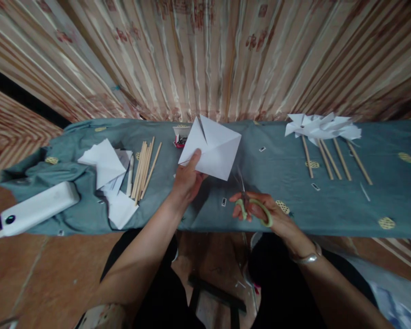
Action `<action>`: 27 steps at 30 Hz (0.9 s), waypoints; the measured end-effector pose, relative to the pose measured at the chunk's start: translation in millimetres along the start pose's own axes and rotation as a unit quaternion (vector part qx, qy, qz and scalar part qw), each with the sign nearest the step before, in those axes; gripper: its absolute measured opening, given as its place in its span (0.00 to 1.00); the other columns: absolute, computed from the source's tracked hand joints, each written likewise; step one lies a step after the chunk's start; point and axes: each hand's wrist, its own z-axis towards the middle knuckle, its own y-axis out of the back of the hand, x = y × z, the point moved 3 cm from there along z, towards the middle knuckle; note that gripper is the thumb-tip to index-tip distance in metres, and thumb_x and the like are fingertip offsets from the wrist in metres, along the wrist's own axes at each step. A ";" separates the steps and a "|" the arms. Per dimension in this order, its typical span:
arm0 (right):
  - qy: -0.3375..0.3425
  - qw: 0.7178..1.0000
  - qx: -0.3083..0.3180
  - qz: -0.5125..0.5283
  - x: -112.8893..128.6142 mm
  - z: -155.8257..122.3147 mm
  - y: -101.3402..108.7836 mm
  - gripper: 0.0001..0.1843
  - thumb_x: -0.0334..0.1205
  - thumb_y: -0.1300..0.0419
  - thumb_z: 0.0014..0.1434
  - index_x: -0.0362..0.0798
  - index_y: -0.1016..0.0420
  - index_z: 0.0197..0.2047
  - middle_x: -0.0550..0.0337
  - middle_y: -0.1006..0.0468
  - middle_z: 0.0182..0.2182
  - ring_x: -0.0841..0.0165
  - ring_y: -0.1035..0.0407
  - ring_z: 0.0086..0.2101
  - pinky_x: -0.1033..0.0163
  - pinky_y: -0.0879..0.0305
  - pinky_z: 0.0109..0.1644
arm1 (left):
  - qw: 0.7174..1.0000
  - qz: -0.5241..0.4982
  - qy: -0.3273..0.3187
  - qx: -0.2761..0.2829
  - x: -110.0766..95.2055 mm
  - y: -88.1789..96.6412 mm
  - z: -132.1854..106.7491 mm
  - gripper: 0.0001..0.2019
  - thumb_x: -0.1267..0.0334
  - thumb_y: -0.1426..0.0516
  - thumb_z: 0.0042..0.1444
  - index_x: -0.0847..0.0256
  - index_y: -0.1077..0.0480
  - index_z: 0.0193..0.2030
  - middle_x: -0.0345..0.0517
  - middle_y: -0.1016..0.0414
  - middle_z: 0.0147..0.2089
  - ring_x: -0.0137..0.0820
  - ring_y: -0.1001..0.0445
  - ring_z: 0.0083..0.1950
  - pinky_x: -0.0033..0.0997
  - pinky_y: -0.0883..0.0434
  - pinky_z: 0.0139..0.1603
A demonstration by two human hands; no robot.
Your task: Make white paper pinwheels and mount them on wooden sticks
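Note:
My left hand [189, 177] pinches a square sheet of white paper [219, 148] by its lower left side, thumb on top. A slit runs in from the paper's upper edge toward its middle, and crease lines cross it. Lower and to the right, my right hand [260, 208] has its fingers in the handles of green-handled scissors [245, 203]. Their blades point up toward the paper's lower right edge and look slightly apart from it. Behind the paper's left corner sits a small red and white box [181, 140] with small dark items, partly hidden.
Left on the cloth-covered table [270, 164] lie several wooden sticks [144, 169], a white pen-like stick [130, 176], loose white papers [108, 167] and a white power bank [39, 208]. At the right are several paper pinwheels [324, 128] on sticks. A pleated curtain [205, 59] hangs behind.

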 end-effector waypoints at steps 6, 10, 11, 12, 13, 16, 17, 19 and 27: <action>-0.005 0.999 0.025 -0.037 5.9 -1.1 -5.3 0.20 0.52 0.34 0.54 0.44 0.21 0.42 0.57 0.21 0.26 0.68 0.31 0.25 0.63 0.35 0.26 | 1.000 -0.001 0.001 0.004 -0.9 -1.9 3.2 0.04 0.67 0.40 0.59 0.60 0.27 0.41 0.43 0.17 0.41 0.30 0.20 0.42 0.32 0.23 0.50; 0.000 0.999 0.021 -0.037 5.7 0.2 -5.8 0.16 0.48 0.33 0.53 0.45 0.21 0.40 0.59 0.22 0.24 0.68 0.30 0.24 0.63 0.33 0.26 | 1.000 0.011 0.011 -0.004 1.8 -4.2 0.9 0.05 0.68 0.41 0.59 0.60 0.26 0.42 0.44 0.17 0.40 0.31 0.19 0.42 0.33 0.23 0.49; 0.000 0.999 0.020 -0.036 4.7 0.4 -5.8 0.16 0.48 0.33 0.53 0.46 0.21 0.40 0.59 0.22 0.24 0.69 0.30 0.23 0.63 0.33 0.26 | 1.000 0.014 0.012 -0.006 2.3 -4.8 0.0 0.05 0.68 0.41 0.59 0.60 0.26 0.43 0.43 0.17 0.39 0.31 0.19 0.43 0.32 0.23 0.48; 0.000 0.999 0.019 -0.034 3.7 0.7 -5.7 0.16 0.48 0.33 0.53 0.46 0.21 0.40 0.59 0.22 0.24 0.69 0.31 0.23 0.63 0.33 0.26 | 1.000 0.017 0.015 -0.007 2.9 -5.3 -0.7 0.05 0.68 0.41 0.59 0.60 0.26 0.42 0.43 0.17 0.39 0.31 0.19 0.43 0.32 0.23 0.47; 0.000 0.999 0.017 -0.032 2.7 0.9 -5.6 0.16 0.48 0.33 0.53 0.46 0.21 0.40 0.60 0.22 0.24 0.69 0.31 0.23 0.64 0.33 0.26 | 1.000 0.020 0.016 -0.010 3.5 -5.6 -1.4 0.05 0.68 0.41 0.59 0.60 0.26 0.42 0.43 0.17 0.38 0.31 0.19 0.43 0.31 0.23 0.47; 0.004 1.000 0.012 -0.027 0.7 1.4 -5.4 0.16 0.49 0.33 0.52 0.46 0.21 0.39 0.60 0.23 0.23 0.69 0.31 0.22 0.64 0.33 0.25 | 0.999 0.023 0.019 -0.017 5.8 -5.3 -2.0 0.06 0.67 0.37 0.56 0.60 0.26 0.41 0.42 0.17 0.37 0.31 0.19 0.42 0.31 0.23 0.46; 0.005 1.000 0.010 -0.026 0.7 1.5 -5.4 0.16 0.49 0.33 0.52 0.46 0.20 0.39 0.59 0.23 0.23 0.69 0.31 0.22 0.63 0.33 0.24 | 0.999 0.022 0.020 -0.015 6.7 -5.2 -1.9 0.08 0.66 0.36 0.55 0.60 0.26 0.42 0.42 0.17 0.37 0.32 0.19 0.42 0.31 0.23 0.46; 0.004 1.000 0.008 -0.025 1.2 1.7 -5.5 0.16 0.49 0.32 0.51 0.46 0.20 0.39 0.60 0.23 0.23 0.69 0.31 0.22 0.63 0.33 0.25 | 1.000 0.020 0.021 -0.009 8.2 -5.0 -1.6 0.11 0.65 0.35 0.53 0.61 0.26 0.44 0.43 0.17 0.38 0.32 0.19 0.41 0.32 0.23 0.47; -0.019 0.999 0.002 -0.027 4.0 1.8 -6.1 0.17 0.49 0.30 0.49 0.46 0.20 0.37 0.60 0.23 0.23 0.69 0.31 0.21 0.63 0.32 0.25 | 0.999 0.022 0.024 -0.005 9.8 -5.8 -2.8 0.07 0.66 0.37 0.57 0.60 0.25 0.43 0.44 0.17 0.39 0.33 0.19 0.42 0.35 0.23 0.49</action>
